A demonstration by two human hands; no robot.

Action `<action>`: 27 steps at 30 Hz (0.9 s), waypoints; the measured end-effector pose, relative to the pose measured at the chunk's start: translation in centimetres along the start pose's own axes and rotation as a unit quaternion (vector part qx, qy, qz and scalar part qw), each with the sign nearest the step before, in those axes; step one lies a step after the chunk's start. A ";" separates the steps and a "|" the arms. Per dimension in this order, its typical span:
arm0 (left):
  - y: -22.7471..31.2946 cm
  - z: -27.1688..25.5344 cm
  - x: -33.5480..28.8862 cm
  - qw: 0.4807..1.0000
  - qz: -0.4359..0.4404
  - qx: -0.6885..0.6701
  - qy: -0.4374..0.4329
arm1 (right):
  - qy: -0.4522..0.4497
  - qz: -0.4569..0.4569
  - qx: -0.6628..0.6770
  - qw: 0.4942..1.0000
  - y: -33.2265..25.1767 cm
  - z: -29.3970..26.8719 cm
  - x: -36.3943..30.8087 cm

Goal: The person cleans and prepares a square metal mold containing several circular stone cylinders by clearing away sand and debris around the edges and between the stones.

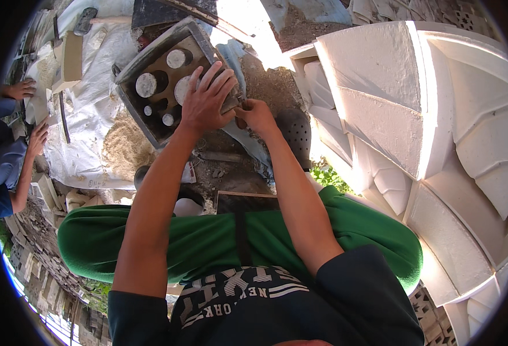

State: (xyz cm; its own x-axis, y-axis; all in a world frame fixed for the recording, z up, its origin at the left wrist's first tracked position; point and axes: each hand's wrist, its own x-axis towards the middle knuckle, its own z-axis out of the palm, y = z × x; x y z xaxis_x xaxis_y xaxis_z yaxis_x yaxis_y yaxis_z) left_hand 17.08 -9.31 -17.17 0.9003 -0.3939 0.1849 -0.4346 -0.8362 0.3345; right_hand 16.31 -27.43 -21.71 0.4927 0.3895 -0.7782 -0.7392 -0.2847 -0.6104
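Observation:
A dark box-like mould (pixel 132 109) sits tilted ahead of me, with several round pale-topped plugs (pixel 146 85) standing inside between brownish walls. My left hand (pixel 208 102) lies on its near right side, palm down with the fingers stretched out over a plug and the rim. Right beside it, my right hand (pixel 258 118) is closed at the mould's near right corner. A small brown piece shows under its fingers, but what it grips is mostly hidden.
At the left, another person's hands (pixel 38 138) rest by a pale block (pixel 68 62) on white sheeting (pixel 92 127). A sand heap (pixel 128 141) lies near the mould. A mallet (pixel 85 22) is at the far left. Stacked white moulded pieces (pixel 381 121) fill the right side.

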 end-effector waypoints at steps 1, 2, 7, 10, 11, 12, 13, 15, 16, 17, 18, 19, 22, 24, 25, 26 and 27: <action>-0.3 -0.4 -0.5 1.000 -0.006 0.000 -0.010 | 0.132 -0.042 -0.170 0.976 -1.9 2.4 -1.2; -0.3 -1.0 -0.6 1.000 -0.014 0.003 -0.027 | 0.262 -0.088 -0.328 0.903 -2.9 4.1 -2.3; 0.5 -0.6 0.3 0.999 -0.011 -0.030 -0.013 | 0.337 -0.201 -0.227 0.891 3.5 4.0 0.1; -0.1 -0.8 -0.6 1.000 -0.015 -0.023 -0.002 | 0.133 -0.140 0.157 0.969 3.1 2.1 -0.2; -0.3 -1.1 -0.7 1.000 -0.015 -0.020 0.000 | -0.060 -0.047 0.434 0.898 2.4 1.1 -0.8; -0.1 -1.0 -0.6 1.000 -0.011 -0.020 -0.001 | -0.056 -0.047 0.434 0.898 2.8 0.4 -0.7; 0.0 -0.9 -0.4 1.000 -0.008 -0.024 0.000 | -0.059 -0.034 0.376 0.924 3.2 -0.2 -0.5; 0.0 -0.7 -0.2 1.000 -0.002 -0.025 0.012 | -0.061 -0.020 0.316 0.947 3.5 -0.3 -0.7; 0.0 -0.7 -0.3 1.000 -0.001 -0.026 0.012 | -0.028 -0.033 0.337 0.941 3.4 0.5 -0.8; 0.0 -0.7 -0.4 1.000 -0.004 -0.023 0.012 | 0.004 -0.045 0.357 0.933 3.3 1.3 -0.8; 0.0 -0.7 -0.4 1.000 -0.004 -0.023 0.013 | 0.008 -0.046 0.358 0.932 3.4 1.9 -0.7; 0.1 -0.7 -0.4 1.000 -0.001 -0.025 0.012 | 0.038 -0.050 0.393 0.917 3.6 2.4 -0.6; 0.4 -0.7 0.1 1.000 0.007 -0.027 0.010 | 0.056 -0.034 0.444 0.893 4.9 2.1 0.2; 0.4 -0.8 0.1 1.000 -0.009 -0.015 -0.011 | 0.040 -0.011 0.461 0.886 5.1 2.1 0.3; 0.3 -0.9 -0.2 1.000 -0.009 -0.016 -0.012 | 0.105 0.013 0.391 0.914 4.1 2.7 0.0; 0.1 -0.9 -0.4 1.000 -0.015 -0.017 -0.011 | 0.168 0.038 0.317 0.933 3.1 3.4 -0.3; 0.2 -1.0 -0.3 1.000 -0.015 -0.021 -0.010 | 0.174 0.036 0.320 0.931 3.3 4.1 -0.3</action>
State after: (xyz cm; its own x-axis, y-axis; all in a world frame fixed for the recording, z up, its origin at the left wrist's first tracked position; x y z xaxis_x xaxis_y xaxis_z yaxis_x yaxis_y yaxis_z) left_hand 16.73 -9.00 -16.24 0.9130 -0.3771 0.1557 -0.4077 -0.8311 0.3783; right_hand 11.82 -24.92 -22.86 0.4679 0.0511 -0.8823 -0.8435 0.3237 -0.4286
